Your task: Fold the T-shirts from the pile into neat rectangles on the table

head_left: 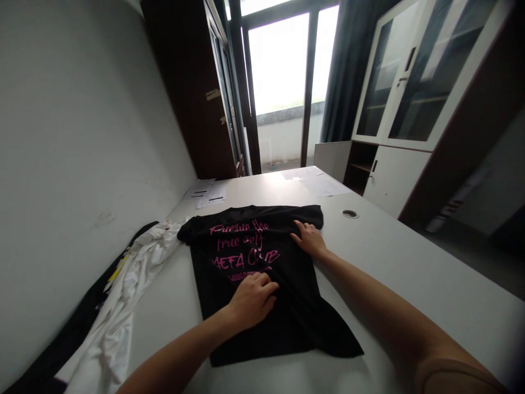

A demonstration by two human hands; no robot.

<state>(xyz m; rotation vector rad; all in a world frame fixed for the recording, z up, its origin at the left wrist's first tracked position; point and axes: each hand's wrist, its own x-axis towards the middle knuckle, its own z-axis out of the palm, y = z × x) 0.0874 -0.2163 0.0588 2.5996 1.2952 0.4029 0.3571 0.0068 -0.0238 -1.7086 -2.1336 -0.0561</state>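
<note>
A black T-shirt (pixel 295 306) with pink lettering lies spread on a white table, its collar end away from me. The fingers of my left hand (pixel 253 298) are bent and slightly apart, resting on the cloth just below the lettering. Farther up on the right, my right hand (pixel 310 239) touches the shirt near the sleeve, thumb and fingers apart. Wrinkles run through the fabric between my hands. At the lower right, the hem corner flares outward.
White clothing (pixel 118 312) and dark clothing (pixel 77 323) lie along the left wall. Papers (pixel 211 194) rest at the far left, with more sheets (pixel 324 184) at the far right. A round cable hole (pixel 350 214) pierces the table (pixel 410 273). A white cabinet (pixel 400 175) stands at right.
</note>
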